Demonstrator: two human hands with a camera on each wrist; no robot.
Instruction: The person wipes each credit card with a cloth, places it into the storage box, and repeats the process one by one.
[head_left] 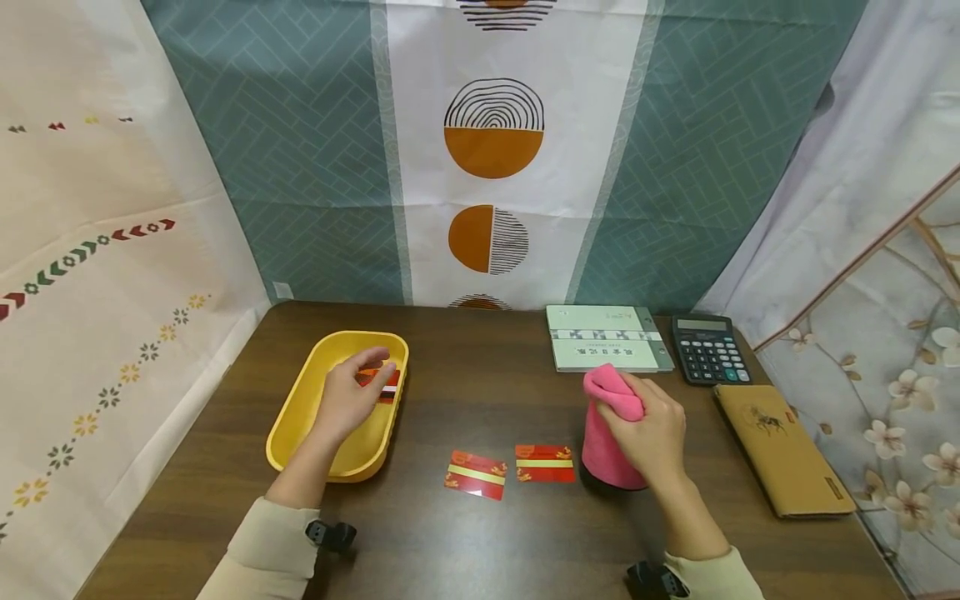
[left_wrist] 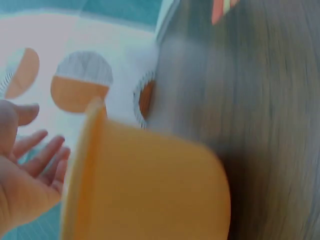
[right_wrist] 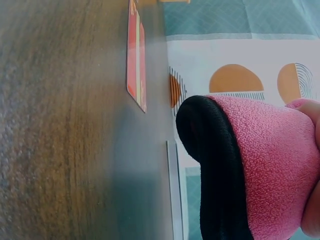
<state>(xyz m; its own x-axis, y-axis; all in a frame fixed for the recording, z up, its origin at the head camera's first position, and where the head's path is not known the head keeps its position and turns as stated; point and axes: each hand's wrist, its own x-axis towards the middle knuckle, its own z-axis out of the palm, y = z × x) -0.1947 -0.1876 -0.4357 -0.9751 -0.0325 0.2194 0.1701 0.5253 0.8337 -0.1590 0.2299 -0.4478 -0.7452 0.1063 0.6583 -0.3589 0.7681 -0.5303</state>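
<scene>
Head view: a pink cloth (head_left: 609, 454) hangs from the right hand (head_left: 651, 429), its long axis roughly vertical, the folded top tipped toward the left and the dark-edged end pointing down at the table (head_left: 480, 392); contact with the table cannot be told. It lies just right of two red cards: the nearer card (head_left: 545, 463) has its long axis left to right, the farther card (head_left: 476, 475) slants down to the right. A yellow tray (head_left: 300, 425), long axis running away from the person, contains a red item (head_left: 388, 388) partly hidden by the left hand (head_left: 351, 396). Left forearm reaches forward over the tray, thumb apart from loosely extended, unladen fingers. Right forearm angles inward, thumb and fingers pinching the cloth's upper part.
</scene>
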